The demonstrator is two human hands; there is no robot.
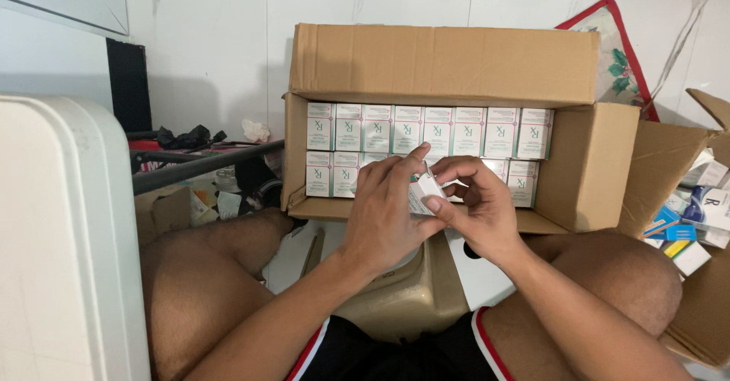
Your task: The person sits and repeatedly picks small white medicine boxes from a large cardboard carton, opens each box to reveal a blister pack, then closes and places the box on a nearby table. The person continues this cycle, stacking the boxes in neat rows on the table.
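Note:
My left hand (pixel 386 215) and my right hand (pixel 480 207) meet over the front edge of an open cardboard carton (pixel 585 164). Together they hold one small white box (pixel 423 193) between the fingertips. The carton is packed with two rows of several identical white boxes with green markings (pixel 426 128), standing upright. My hands hide part of the front row. My bare knees sit on either side below the carton.
A white plastic surface (pixel 65 236) fills the left. A dark metal bar (pixel 205 164) and clutter lie beside my left knee. A second open carton (pixel 703 214) with mixed small packages stands at the right. A beige stool (pixel 414 293) sits between my legs.

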